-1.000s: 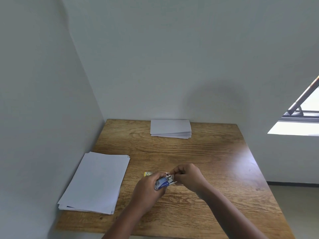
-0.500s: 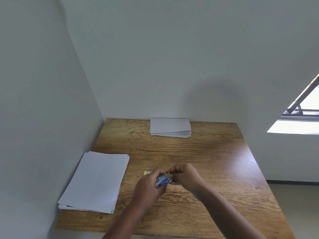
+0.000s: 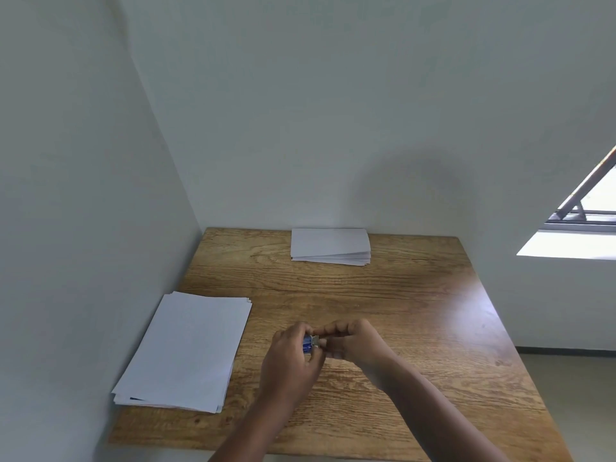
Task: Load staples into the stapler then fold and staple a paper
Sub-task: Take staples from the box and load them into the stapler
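Blue plastic with a bit of silver metal shows between the two hands: a small stapler (image 3: 309, 344), held just above the middle of the near half of the table (image 3: 416, 311). Most of it is hidden, so only a short stretch can be seen, and its long axis seems to run roughly left to right, with the metal end toward the right hand; which end is the front cannot be told. The left hand (image 3: 289, 358) has its fingers curled round the blue body, gripping it from the left. The right hand (image 3: 353, 341) meets it from the other side, its fingers bent and pinching at the metal end. The table is brown wood with strong, wavy grain and a soft shine on its right part. A thick stack of flat white paper (image 3: 186, 351) lies at the left edge, its long side running away from the person. A smaller pile of folded white sheets (image 3: 330, 245) sits at the far edge by the plain pale wall (image 3: 333, 111).
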